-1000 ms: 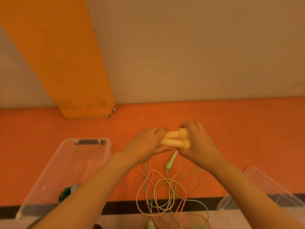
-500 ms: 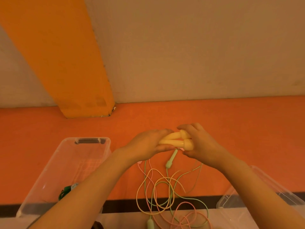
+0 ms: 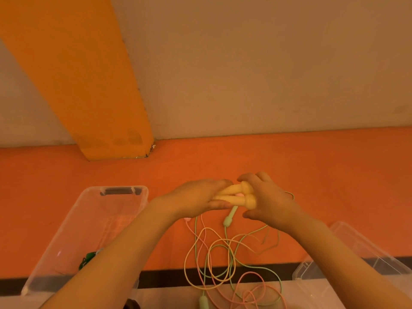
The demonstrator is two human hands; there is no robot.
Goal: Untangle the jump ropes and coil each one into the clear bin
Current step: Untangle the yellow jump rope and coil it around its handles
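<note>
two yellow handles (image 3: pixel 236 195) side by side between left hand (image 3: pixel 196 198) and right hand (image 3: pixel 268 200)

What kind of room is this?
Hard to say; perhaps a playroom or gym corner. An orange floor meets a plain wall, with clear bins and tangled jump ropes below the hands.

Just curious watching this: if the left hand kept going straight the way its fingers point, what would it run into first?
The left hand, gripping the two yellow handles, points right, so it would likely meet the right hand at the handles' other ends almost at once.
</note>
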